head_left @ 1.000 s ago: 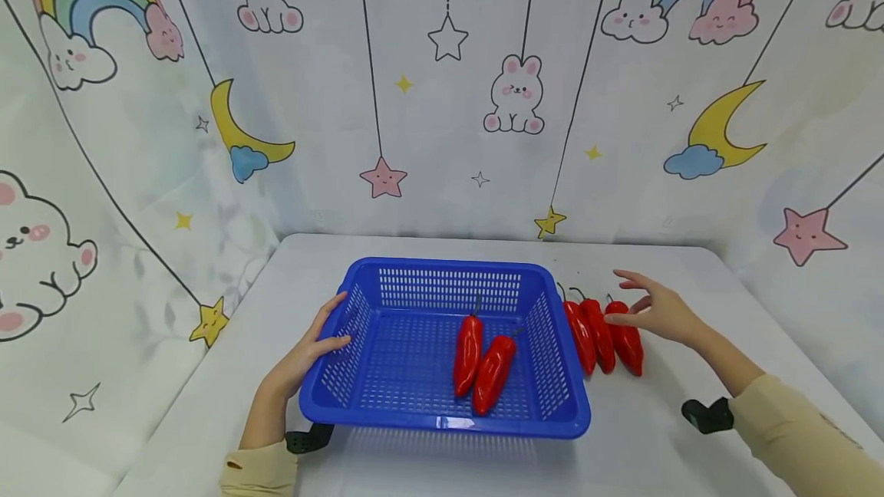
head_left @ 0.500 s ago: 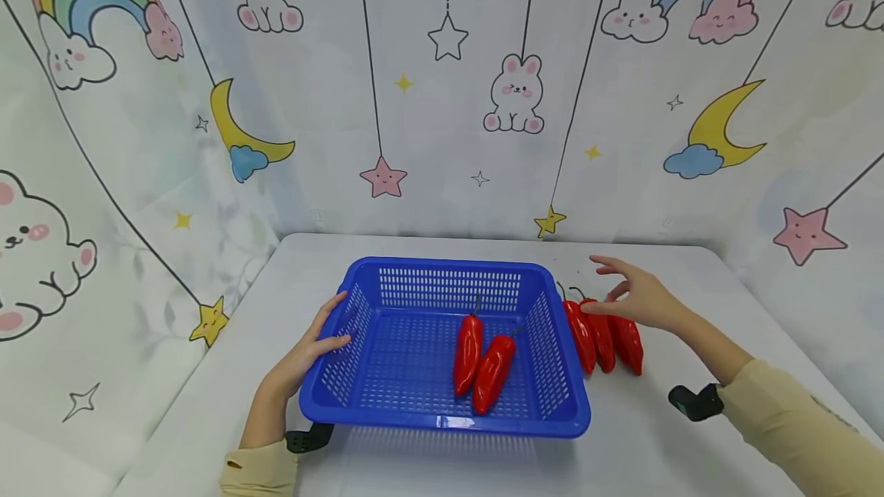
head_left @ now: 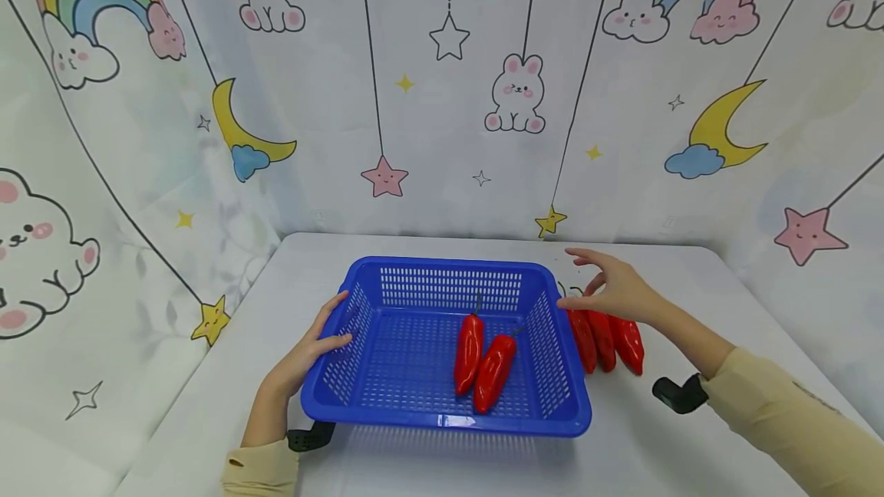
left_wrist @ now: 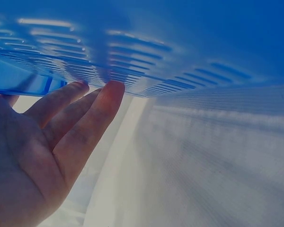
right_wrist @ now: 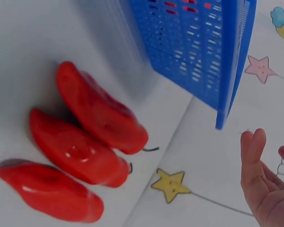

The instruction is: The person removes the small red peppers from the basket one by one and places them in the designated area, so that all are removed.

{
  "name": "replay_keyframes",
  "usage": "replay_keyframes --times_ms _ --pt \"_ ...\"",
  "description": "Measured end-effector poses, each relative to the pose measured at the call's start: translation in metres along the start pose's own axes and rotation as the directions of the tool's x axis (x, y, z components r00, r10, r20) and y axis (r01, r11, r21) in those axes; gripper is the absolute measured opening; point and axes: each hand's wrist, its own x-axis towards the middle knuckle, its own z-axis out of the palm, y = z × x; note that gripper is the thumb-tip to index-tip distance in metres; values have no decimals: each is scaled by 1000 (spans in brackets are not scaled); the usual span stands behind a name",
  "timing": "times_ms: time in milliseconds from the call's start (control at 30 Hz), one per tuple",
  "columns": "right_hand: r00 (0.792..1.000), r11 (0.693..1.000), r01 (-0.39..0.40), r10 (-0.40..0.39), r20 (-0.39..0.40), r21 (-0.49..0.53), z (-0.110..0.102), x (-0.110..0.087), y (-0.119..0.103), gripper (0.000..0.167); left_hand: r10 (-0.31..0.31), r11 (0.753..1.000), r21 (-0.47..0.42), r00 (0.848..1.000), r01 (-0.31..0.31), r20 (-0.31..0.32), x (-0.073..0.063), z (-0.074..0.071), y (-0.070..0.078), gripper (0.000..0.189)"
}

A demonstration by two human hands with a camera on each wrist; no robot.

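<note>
A blue plastic basket (head_left: 407,343) with slotted walls is in the middle of the head view. Two red peppers (head_left: 470,353) lie inside it, towards its right half. My left hand (head_left: 301,359) grips the basket's left rim, its thumb over the edge; in the left wrist view its fingers (left_wrist: 80,137) reach the slotted outer wall. My right hand (head_left: 621,290) hovers by the right rim with thumb and fingers spread, holding nothing. Below it, several red peppers (head_left: 627,345) lie side by side on the table, their stem ends partly hidden; the right wrist view shows these peppers (right_wrist: 75,149) fully.
A white table (head_left: 387,466) carries everything. Behind and beside it hangs a pale backdrop (head_left: 442,121) printed with rabbits, stars, moons and rainbows. Dark wrist devices (head_left: 680,395) sit at the beige sleeves.
My right hand has moved left across the loose peppers, from the rightmost one to the basket's right rim. The left hand, basket and peppers stay where they were.
</note>
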Motion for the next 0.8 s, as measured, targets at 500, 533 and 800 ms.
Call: replay_keyframes --times_ms 500,533,800 --pt "998 998 57 -58 18 39 23 17 -37 85 -2 1000 -5 1000 2 -4 -1 0 -1 68" --pt "998 997 62 -63 21 43 25 18 -40 85 -2 1000 -4 1000 2 -4 -1 0 -1 68" --pt "995 996 76 -79 62 55 35 25 -63 84 5 1000 11 1000 -5 -4 0 -1 -1 68"
